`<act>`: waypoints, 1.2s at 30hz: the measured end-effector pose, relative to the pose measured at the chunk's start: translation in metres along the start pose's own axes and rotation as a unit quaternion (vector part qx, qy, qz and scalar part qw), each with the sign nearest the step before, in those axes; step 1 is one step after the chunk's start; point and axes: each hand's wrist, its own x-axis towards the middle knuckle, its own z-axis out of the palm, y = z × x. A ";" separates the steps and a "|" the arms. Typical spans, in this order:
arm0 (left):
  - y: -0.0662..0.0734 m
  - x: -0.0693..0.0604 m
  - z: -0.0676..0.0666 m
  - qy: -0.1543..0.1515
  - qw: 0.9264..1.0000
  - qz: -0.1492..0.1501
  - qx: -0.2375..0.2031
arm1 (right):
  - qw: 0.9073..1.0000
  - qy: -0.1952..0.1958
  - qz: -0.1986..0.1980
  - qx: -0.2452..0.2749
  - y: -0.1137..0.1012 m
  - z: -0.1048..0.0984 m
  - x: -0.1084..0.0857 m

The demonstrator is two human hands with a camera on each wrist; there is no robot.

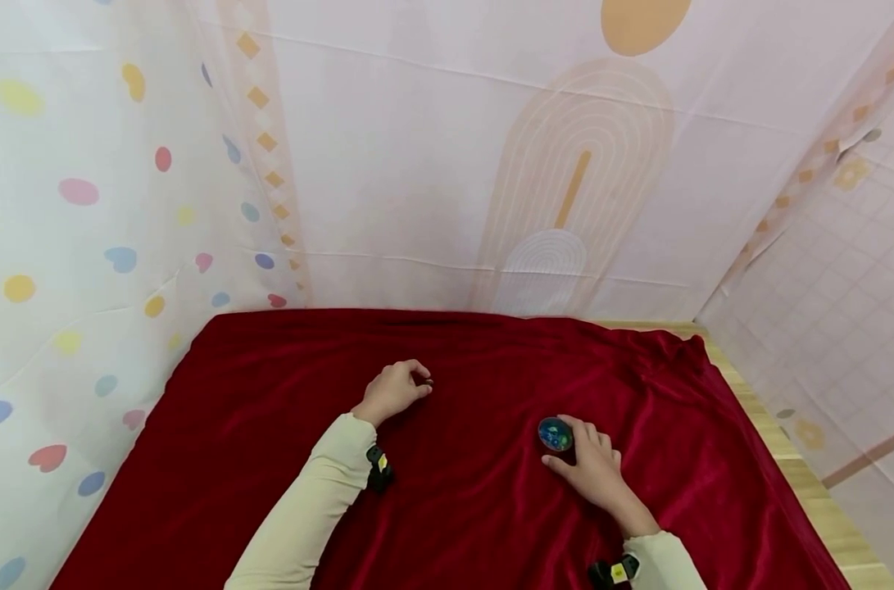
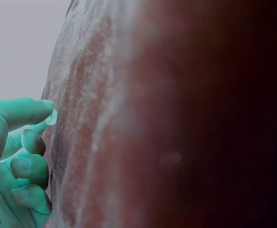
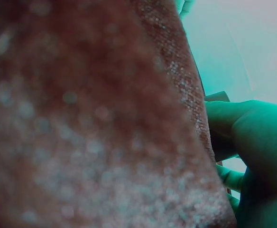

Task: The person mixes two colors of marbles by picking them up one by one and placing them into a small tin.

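My left hand (image 1: 393, 390) is low over the dark red cloth (image 1: 461, 459), left of centre, with thumb and index finger brought together. They pinch something small (image 2: 52, 117), pale in the left wrist view and dark in the head view; its kind cannot be made out. The other fingers are curled. To the right, my right hand (image 1: 592, 465) grips a small round object (image 1: 555, 434) with a shiny blue patterned top, between thumb and fingers. Its dark side shows partly in the right wrist view, where my right hand (image 3: 262, 147) hides the rest.
Velvety cloth with loose folds covers most of the table; the pale wooden edge (image 1: 793, 459) shows on the right. Patterned curtains (image 1: 388, 164) hang behind and on both sides. A black wrist camera (image 1: 378, 469) sits on the left sleeve, and another (image 1: 613, 571) on the right.
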 end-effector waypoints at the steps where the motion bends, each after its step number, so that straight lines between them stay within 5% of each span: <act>1: 0.000 0.001 0.000 0.000 1.000 -0.001 0.001 | 1.000 0.001 0.000 0.000 0.000 0.000 0.000; 18: 0.002 0.007 0.005 0.004 1.000 -0.003 0.029 | 1.000 -0.005 0.005 -0.003 0.000 -0.002 -0.003; 36: 0.012 0.002 0.006 -0.006 1.000 0.000 0.002 | 1.000 -0.001 0.004 -0.002 -0.002 -0.002 -0.002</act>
